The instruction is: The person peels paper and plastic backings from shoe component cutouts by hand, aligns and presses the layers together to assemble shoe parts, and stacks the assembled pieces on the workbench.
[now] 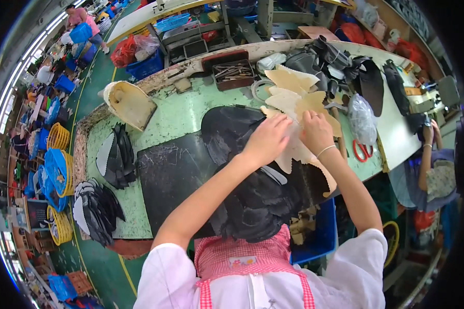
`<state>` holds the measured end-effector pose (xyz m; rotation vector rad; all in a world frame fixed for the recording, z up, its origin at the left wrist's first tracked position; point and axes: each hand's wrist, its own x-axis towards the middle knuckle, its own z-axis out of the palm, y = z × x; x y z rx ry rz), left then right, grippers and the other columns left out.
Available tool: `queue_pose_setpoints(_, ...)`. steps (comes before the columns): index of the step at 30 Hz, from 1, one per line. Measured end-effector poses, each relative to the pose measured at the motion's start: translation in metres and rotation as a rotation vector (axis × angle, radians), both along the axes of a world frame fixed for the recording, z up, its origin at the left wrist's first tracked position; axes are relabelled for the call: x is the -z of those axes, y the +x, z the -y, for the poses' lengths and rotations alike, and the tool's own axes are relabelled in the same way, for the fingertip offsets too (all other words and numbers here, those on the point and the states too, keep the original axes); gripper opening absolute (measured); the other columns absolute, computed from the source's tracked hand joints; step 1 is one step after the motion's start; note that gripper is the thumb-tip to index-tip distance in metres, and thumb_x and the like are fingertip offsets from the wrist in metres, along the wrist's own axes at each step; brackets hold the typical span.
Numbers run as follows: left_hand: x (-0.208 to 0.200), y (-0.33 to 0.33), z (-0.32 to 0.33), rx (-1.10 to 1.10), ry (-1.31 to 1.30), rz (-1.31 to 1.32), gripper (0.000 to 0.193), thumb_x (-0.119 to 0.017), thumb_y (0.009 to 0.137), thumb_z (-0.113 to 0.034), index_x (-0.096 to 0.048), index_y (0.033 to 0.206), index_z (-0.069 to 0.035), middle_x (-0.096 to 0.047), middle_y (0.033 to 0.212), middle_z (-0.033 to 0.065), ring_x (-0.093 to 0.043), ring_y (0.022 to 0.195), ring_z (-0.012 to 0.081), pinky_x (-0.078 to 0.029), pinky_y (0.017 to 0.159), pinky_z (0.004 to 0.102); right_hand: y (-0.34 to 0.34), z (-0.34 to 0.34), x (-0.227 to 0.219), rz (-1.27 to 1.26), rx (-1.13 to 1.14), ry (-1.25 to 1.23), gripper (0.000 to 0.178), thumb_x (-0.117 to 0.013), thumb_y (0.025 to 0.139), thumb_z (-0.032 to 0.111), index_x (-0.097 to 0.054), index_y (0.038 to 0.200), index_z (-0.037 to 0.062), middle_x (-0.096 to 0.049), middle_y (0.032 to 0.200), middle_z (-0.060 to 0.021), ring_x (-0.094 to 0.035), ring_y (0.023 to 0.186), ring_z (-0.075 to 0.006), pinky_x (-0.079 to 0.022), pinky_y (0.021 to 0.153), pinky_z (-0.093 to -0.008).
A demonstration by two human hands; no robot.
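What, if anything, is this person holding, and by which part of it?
The left hand and right hand both touch the middle of the cream jagged-edged sheets; whether either pinches one cannot be told.

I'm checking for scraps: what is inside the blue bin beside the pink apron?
Tan scraps show inside the bin. The dark pile and bench hide part of it; whatever lies beneath the scraps is covered.
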<state>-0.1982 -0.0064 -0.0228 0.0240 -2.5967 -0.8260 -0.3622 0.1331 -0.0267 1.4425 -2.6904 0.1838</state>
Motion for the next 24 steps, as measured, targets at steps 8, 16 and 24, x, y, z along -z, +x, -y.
queue_pose_setpoints(8,0.049,-0.081,-0.007,-0.152,-0.156,0.105,0.084,-0.071,0.077,-0.026,-0.038,0.146,0.009,-0.045,0.148,0.0270,-0.044,0.138,0.0389,-0.035,0.115,0.0482,-0.087,-0.002,-0.018,-0.085,0.009,-0.334,0.040,-0.072,0.074,0.010,-0.065,0.113,0.0077,-0.066,0.115,-0.0125,-0.057,0.115,-0.0362,-0.044,0.099,-0.0449)
queue_pose_setpoints(16,0.066,-0.061,-0.002,-0.214,-0.161,0.096,0.085,-0.070,0.079,-0.027,-0.036,0.149,0.006,-0.036,0.158,0.0211,-0.033,0.148,0.0315,-0.025,0.121,0.0459,0.008,-0.019,-0.040,0.251,-0.454,-0.533,0.009,-0.072,0.081,0.003,-0.069,0.090,0.0018,-0.071,0.087,-0.0088,-0.069,0.092,-0.0273,-0.053,0.086,-0.0383)
queue_pose_setpoints(24,0.061,-0.078,0.013,-0.145,-0.056,0.104,0.075,-0.068,0.084,-0.031,-0.042,0.147,0.001,-0.039,0.155,0.0229,-0.037,0.144,0.0357,-0.030,0.118,0.0468,0.056,-0.066,-0.103,0.823,-0.444,-0.712,0.016,-0.056,0.095,-0.001,-0.071,0.098,-0.0038,-0.069,0.082,-0.0067,-0.065,0.084,-0.0169,-0.049,0.075,-0.0255)
